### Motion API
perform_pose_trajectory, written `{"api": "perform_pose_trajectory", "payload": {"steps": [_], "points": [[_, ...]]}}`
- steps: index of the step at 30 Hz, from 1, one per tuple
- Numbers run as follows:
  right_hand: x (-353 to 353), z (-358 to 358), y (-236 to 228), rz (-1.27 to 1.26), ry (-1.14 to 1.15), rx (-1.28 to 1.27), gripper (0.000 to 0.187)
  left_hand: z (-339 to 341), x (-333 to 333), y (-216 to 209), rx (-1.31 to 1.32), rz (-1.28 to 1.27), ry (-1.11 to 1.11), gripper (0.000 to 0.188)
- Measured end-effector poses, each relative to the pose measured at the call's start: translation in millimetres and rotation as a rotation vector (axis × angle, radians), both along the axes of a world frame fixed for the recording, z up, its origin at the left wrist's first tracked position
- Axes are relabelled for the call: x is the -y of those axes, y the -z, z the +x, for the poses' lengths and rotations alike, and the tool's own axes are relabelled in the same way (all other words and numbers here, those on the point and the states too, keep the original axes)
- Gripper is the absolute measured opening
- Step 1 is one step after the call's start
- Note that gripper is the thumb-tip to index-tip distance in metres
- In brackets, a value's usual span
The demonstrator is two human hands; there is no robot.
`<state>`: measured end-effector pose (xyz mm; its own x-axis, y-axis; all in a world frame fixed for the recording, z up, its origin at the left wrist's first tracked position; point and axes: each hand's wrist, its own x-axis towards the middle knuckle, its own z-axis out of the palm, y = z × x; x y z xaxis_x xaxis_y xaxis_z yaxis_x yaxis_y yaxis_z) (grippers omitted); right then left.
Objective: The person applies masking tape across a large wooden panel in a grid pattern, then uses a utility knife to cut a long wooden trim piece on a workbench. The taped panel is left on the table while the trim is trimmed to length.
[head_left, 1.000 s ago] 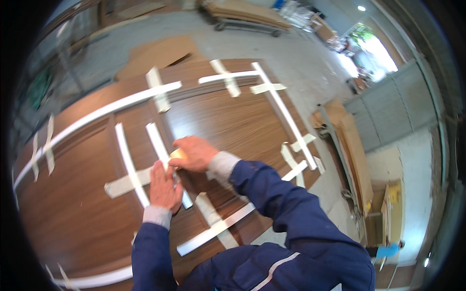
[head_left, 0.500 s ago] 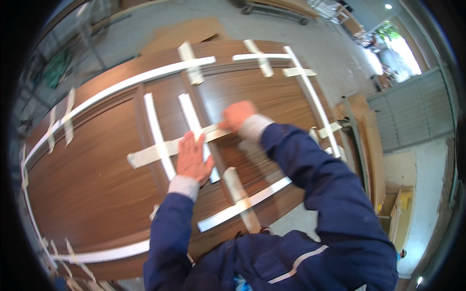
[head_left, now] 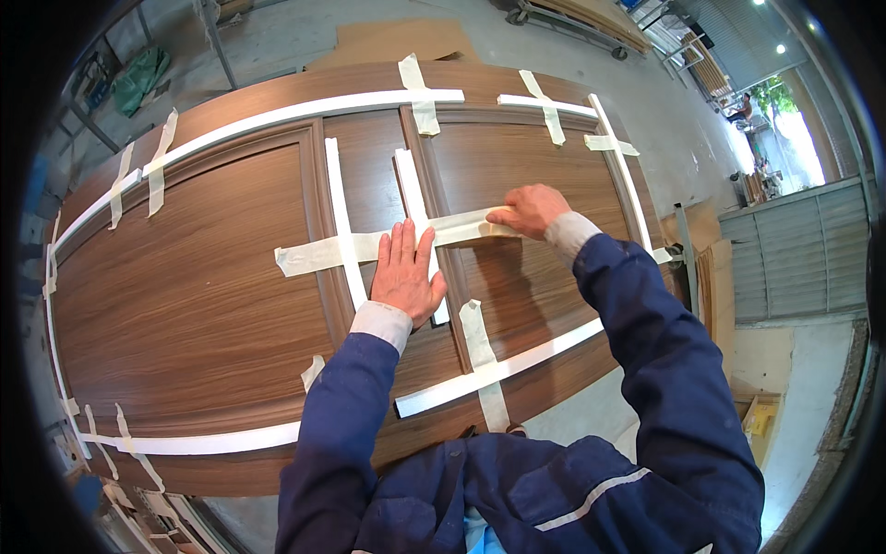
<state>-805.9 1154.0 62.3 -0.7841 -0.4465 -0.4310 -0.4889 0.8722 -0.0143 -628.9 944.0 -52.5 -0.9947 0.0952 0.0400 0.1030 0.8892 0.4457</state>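
Observation:
A brown wood-grain door panel [head_left: 203, 314] with moulded frames lies flat before me, white strips taped onto it. My left hand [head_left: 402, 279] presses down flat, fingers stretched, over a long piece of masking tape [head_left: 309, 257] and beside a short white strip [head_left: 413, 185]. The tape runs across this strip and a second white strip [head_left: 338, 198] to its left. At the tape's right end, my right hand [head_left: 533, 210] pinches it between thumb and curled fingers. That end looks slightly raised, casting a shadow on the panel.
More white strips line the panel's edges, such as the far strip [head_left: 305, 113] and near strip [head_left: 517, 365], held by tape pieces [head_left: 420, 97]. Cardboard [head_left: 397, 42] lies on the floor beyond. A wheeled cart [head_left: 581, 28] stands at the back, boards [head_left: 715, 286] at right.
My right hand has moved rightward, away from the left, and more tape shows between them. My left hand stays flat in about the same place on the panel. The whole view has shifted.

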Motion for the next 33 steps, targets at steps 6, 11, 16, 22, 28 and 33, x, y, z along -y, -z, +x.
{"api": "perform_pose_trajectory", "payload": {"steps": [6, 11, 16, 22, 28, 33], "points": [[18.9, 2.1, 11.3, 0.17, -0.067, -0.168, 0.046, -2.4, 5.5, -16.4, 0.007, 0.071, -0.03, 0.072], [18.3, 1.9, 22.4, 0.214, 0.002, -0.129, 0.038, -45.7, -18.0, -19.3, -0.257, 0.134, 0.02, 0.05], [49.8, 6.6, 18.0, 0.265, 0.179, -0.152, 0.062, -111.7, -40.0, -12.7, -0.122, 0.007, 0.053, 0.027], [63.9, 16.4, 18.6, 0.249, 0.301, -0.22, 0.045, -116.1, -35.4, -5.4, -0.16, 0.261, -0.04, 0.02], [57.4, 21.7, 19.8, 0.081, 0.418, -0.28, 0.036, -114.7, -36.8, 0.5, -0.167, 0.31, -0.032, 0.023], [47.6, 29.7, 32.7, -0.009, 0.476, -0.343, 0.031, -111.4, -33.4, -4.6, -0.111, 0.229, 0.038, 0.028]]}}
